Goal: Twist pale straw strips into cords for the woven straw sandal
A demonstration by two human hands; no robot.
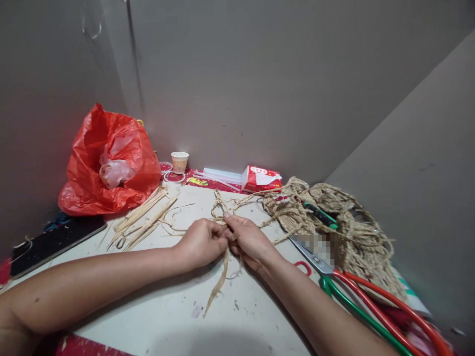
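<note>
Both hands meet over the middle of the white board. My left hand (pixel 204 242) has its fingers pinched on tan straw cord, its fingertips touching the other hand. My right hand (pixel 250 241) pinches the same cord, thumb on top. A knotted, looped part of the straw cord (pixel 218 201) sticks up just beyond the fingers. One flat straw strip (pixel 217 291) hangs below them towards me. A twisted cord runs from the hands to a pile of braided straw cord (pixel 365 247) at the right. The exact grip point is hidden between the fingers.
Loose straw strips (pixel 148 217) and a black phone (pixel 55 244) lie left, near a red plastic bag (pixel 111 163). A paper cup (pixel 180 162) and tissue pack (pixel 261 179) stand behind. Red-handled scissors (pixel 386 309) and green-handled ones (pixel 365 316) lie right.
</note>
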